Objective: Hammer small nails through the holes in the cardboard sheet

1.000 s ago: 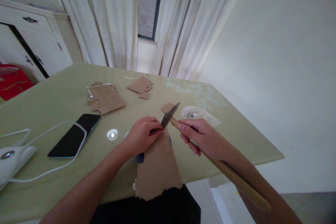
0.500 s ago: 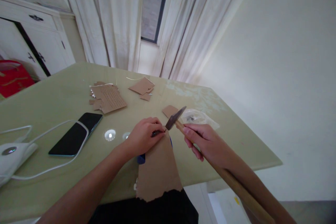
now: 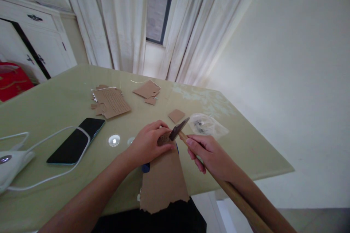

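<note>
The right hand [image 3: 212,154] is wrapped around the wooden handle of a hammer [image 3: 218,178], gripping it close to the head, with the long handle trailing back past the table's near edge. The dark metal head [image 3: 178,129] sits tilted, just above the far end of a brown cardboard strip [image 3: 163,178]. The left hand [image 3: 149,143] is closed down on that far end, fingertips [image 3: 164,139] pinching a small cardboard bit right beside the hammer head; whether a nail sits between them cannot be made out. The strip lies near the table's [image 3: 54,105] near edge and overhangs it, ragged end out over the person's lap. A blue object [image 3: 146,168] peeks from under the strip's left side.

Just beyond the hammer head lies a small cardboard square [image 3: 176,115], and beside it a clear plastic bag [image 3: 207,125] with small dark pieces inside. Toward the far edge, two heaps of cardboard scraps [image 3: 111,102]. Towards the left edge, a black phone [image 3: 76,141] with a white cable [image 3: 51,174] looped across it.
</note>
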Demonstrator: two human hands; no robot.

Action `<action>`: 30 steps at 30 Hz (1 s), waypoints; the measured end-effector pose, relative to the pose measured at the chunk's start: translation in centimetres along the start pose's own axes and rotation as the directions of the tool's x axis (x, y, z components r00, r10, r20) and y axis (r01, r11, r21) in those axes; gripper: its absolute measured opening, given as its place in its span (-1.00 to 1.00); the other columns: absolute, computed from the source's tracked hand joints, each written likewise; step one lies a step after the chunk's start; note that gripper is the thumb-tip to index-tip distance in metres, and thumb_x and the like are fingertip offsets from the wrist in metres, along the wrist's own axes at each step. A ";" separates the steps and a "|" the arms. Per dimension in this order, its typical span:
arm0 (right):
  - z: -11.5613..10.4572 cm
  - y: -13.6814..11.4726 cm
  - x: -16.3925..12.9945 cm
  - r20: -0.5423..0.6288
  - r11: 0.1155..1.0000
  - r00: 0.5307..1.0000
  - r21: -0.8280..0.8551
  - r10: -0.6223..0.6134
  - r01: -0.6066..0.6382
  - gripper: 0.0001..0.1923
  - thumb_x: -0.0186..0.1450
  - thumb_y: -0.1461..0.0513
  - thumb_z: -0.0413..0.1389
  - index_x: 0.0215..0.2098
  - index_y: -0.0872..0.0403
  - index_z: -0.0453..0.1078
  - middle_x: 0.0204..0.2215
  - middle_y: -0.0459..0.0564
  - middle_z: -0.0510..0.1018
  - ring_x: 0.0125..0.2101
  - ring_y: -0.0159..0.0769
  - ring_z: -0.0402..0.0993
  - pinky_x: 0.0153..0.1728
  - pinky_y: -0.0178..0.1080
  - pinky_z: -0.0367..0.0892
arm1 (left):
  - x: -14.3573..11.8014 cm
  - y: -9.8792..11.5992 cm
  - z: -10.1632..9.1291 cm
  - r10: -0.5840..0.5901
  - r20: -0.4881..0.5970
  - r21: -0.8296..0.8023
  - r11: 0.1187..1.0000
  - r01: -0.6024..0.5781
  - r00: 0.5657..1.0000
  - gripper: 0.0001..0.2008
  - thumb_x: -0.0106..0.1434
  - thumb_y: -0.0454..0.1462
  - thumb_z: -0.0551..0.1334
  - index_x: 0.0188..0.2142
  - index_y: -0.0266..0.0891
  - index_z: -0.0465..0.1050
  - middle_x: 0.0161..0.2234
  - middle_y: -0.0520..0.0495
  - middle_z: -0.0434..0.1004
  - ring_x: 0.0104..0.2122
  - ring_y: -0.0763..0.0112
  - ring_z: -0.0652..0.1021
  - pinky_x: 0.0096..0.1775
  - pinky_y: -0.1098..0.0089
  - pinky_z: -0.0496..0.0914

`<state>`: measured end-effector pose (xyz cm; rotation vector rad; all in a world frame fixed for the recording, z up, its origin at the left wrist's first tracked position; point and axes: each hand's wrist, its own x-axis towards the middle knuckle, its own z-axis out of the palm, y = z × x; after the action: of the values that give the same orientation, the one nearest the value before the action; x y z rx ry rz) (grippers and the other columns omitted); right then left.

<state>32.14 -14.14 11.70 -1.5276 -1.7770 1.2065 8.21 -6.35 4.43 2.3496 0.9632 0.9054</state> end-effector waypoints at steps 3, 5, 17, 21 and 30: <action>-0.3 -0.5 -0.2 -0.090 0.997 0.995 0.058 -0.049 0.055 -0.48 0.60 -0.11 0.02 -0.39 0.04 0.35 -0.59 -0.20 0.37 -0.72 -0.48 0.30 -0.71 -0.40 0.18 | -0.1 -0.2 0.0 -0.001 -0.013 0.007 1.000 0.001 1.000 -0.59 0.28 -0.09 0.50 0.07 -0.18 0.64 0.09 -0.19 0.61 0.03 0.05 0.65 0.11 0.08 0.53; -0.2 -0.5 -0.1 -0.097 0.996 0.994 0.076 -0.044 0.051 -0.47 0.60 -0.12 0.01 -0.38 0.04 0.34 -0.59 -0.20 0.37 -0.72 -0.47 0.31 -0.71 -0.40 0.18 | -0.1 -0.2 0.1 0.000 -0.030 0.002 1.000 0.000 1.000 -0.53 0.26 -0.09 0.52 0.10 -0.17 0.61 0.12 -0.20 0.59 0.07 0.03 0.64 0.15 0.06 0.53; 0.7 0.6 0.5 -0.006 0.999 1.000 0.040 0.001 0.000 -0.47 0.63 -0.07 -0.03 -0.40 0.04 0.33 -0.69 -0.23 0.34 -0.72 -0.48 0.26 -0.68 -0.43 0.15 | -0.7 -1.6 -1.3 -0.098 0.037 -0.089 0.991 0.101 0.995 -0.16 0.11 0.10 0.57 0.28 -0.20 0.50 0.26 -0.31 0.50 0.26 -0.15 0.48 0.33 -0.12 0.36; 0.9 0.4 0.5 0.035 1.000 0.999 0.023 0.006 -0.006 -0.49 0.63 -0.04 -0.02 -0.40 0.04 0.34 -0.70 -0.23 0.34 -0.72 -0.49 0.25 -0.67 -0.44 0.15 | -0.6 -2.6 -2.3 -0.131 0.196 -0.130 0.979 0.158 0.972 -0.24 0.10 0.18 0.54 0.16 -0.17 0.59 0.16 -0.24 0.59 0.15 -0.08 0.55 0.24 0.01 0.40; 1.9 -0.3 2.2 0.070 0.998 0.997 0.039 -0.046 0.043 -0.51 0.63 0.00 -0.03 -0.41 0.04 0.33 -0.71 -0.23 0.35 -0.74 -0.49 0.27 -0.67 -0.43 0.16 | -0.2 -2.1 -2.4 -0.177 0.261 -0.240 0.940 0.242 0.949 -0.38 0.08 0.18 0.52 -0.04 -0.18 0.64 -0.20 -0.06 0.69 -0.21 0.14 0.59 -0.16 0.31 0.39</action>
<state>29.83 -12.60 10.67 -1.4327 -1.8130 1.2793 5.43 -4.81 4.76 2.0227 0.9102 0.6129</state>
